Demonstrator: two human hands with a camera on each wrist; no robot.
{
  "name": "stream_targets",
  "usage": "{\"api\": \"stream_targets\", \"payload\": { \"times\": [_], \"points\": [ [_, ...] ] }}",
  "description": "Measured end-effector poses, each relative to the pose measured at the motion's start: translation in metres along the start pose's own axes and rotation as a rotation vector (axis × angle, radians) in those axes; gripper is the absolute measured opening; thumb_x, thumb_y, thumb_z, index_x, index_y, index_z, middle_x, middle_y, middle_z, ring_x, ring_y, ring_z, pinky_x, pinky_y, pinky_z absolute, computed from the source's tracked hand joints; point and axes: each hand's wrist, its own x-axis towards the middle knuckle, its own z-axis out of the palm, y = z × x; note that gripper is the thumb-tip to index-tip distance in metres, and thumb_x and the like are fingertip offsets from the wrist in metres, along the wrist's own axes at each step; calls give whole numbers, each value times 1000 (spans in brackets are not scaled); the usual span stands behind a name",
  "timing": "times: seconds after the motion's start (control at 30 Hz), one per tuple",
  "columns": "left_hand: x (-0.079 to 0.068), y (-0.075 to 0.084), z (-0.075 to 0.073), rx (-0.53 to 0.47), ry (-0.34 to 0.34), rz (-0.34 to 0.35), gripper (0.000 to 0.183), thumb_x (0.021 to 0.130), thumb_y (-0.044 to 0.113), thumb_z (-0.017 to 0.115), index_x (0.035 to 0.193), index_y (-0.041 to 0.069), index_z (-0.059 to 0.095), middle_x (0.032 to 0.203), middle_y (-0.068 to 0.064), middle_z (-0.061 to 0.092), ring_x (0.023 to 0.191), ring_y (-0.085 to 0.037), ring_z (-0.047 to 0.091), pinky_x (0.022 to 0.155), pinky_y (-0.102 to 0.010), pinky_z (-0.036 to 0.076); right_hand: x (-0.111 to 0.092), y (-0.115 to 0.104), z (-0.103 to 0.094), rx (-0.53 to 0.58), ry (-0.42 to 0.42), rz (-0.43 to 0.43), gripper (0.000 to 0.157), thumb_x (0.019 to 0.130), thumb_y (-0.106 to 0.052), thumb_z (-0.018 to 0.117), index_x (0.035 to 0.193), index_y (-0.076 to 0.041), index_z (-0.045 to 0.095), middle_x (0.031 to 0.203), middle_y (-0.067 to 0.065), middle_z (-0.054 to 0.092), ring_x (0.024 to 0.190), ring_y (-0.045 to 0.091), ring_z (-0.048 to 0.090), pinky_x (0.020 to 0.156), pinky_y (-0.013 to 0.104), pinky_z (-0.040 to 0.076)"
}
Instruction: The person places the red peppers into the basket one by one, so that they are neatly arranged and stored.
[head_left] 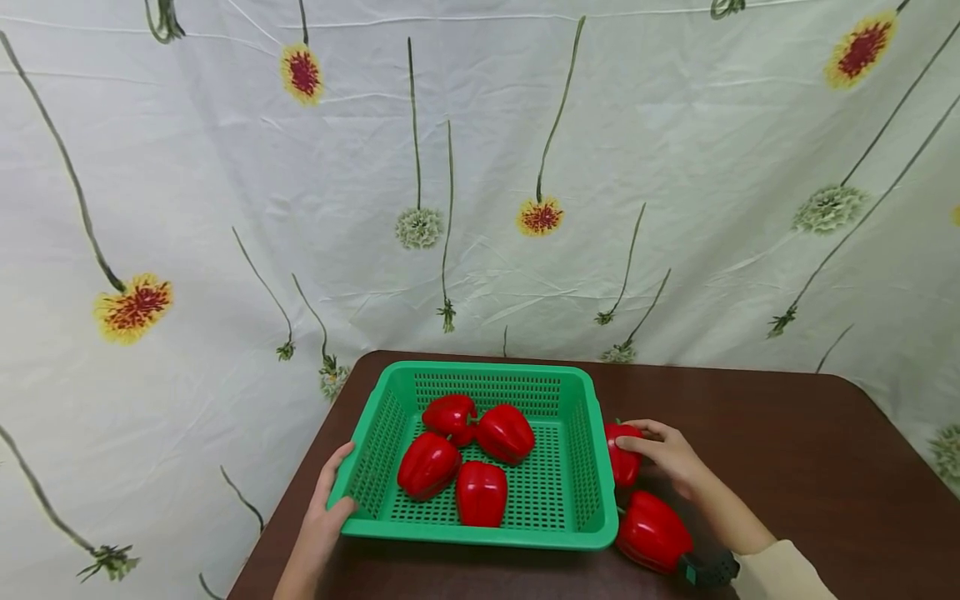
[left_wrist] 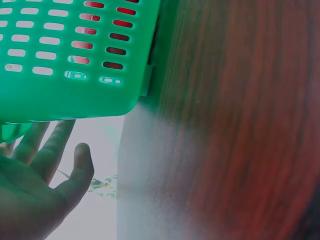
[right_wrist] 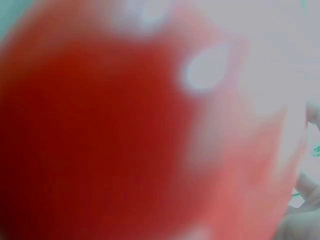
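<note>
A green plastic basket (head_left: 480, 537) with slotted walls holds several red bell peppers (head_left: 482, 493). My left hand (head_left: 327, 500) rests at the basket's left rim, fingers fairly straight and thumb spread apart near the front corner. In the left wrist view, that hand (left_wrist: 47, 175) is beside the basket wall (left_wrist: 70, 102), its fingertips partly hidden by it. Just outside the right wall, my right hand (head_left: 663, 454) holds a red bell pepper (head_left: 621, 463) between thumb and fingers. Nearer to me, another bell pepper (head_left: 651, 532) lies by the right wrist. A blurred red pepper (right_wrist: 110, 140) fills most of the right wrist view.
Everything stands on a dark brown wooden table (head_left: 787, 467), which extends to the right of the basket. A white cloth with printed flowers (head_left: 480, 167) hangs behind the table. On the right wrist is a dark band (head_left: 708, 570).
</note>
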Motion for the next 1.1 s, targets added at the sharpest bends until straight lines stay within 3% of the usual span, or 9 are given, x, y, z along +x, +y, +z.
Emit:
{"api": "stream_targets", "payload": {
  "times": [0.63, 0.83, 1.1],
  "points": [
    [2, -3, -1, -14, -6, 0, 78, 85, -5, 36, 156, 22, 16, 158, -10, 6, 131, -33, 22, 90, -44, 29, -7, -35, -21, 42, 19, -76, 52, 91, -19, 64, 133, 7, 48, 110, 8, 62, 89, 22, 64, 78, 43, 55],
    [2, -3, -2, -19, -13, 1, 78, 86, -5, 36, 155, 22, 16, 158, -10, 6, 129, -32, 22, 88, -43, 30, -9, -52, -26, 93, 11, -110, 42, 93, -20, 64, 128, 1, 55, 108, 3, 61, 89, 22, 65, 77, 41, 55],
    [0, 0, -1, -14, -5, 2, 77, 85, -6, 36, 155, 21, 18, 157, -10, 7, 125, -29, 22, 88, -43, 29, -11, -66, -17, 143, -32, -138, 27, 93, -20, 63, 119, -11, 62, 107, -1, 62, 91, 20, 65, 77, 41, 55]
  ]
}}
